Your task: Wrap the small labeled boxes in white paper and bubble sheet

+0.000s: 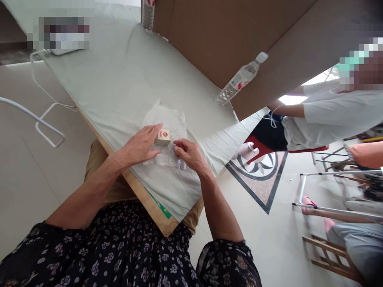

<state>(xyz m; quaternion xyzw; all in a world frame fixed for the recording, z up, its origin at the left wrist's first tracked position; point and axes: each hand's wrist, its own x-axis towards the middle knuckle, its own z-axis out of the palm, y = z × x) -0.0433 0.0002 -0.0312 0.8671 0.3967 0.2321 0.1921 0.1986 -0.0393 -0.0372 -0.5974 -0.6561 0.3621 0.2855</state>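
Observation:
A small cream-coloured cardboard box [163,136] with red print sits on a sheet of clear bubble wrap [164,113] on the cloth-covered table. My left hand [142,145] lies along the box's left side, fingers stretched and thumb apart, with the fingertips at the box's edge. To the right of the box, my right hand [190,156] has its fingers curled in over the wrap. A bunched bit of wrap shows below those fingers, and they appear to pinch it. The box itself stands between the two hands.
A clear plastic bottle [241,81] leans against a large brown cardboard panel [209,44]; another bottle [148,16] stands farther back. A white device with a cable [55,104] is at the table's left edge. A person in a white sleeve [323,107] sits at the right.

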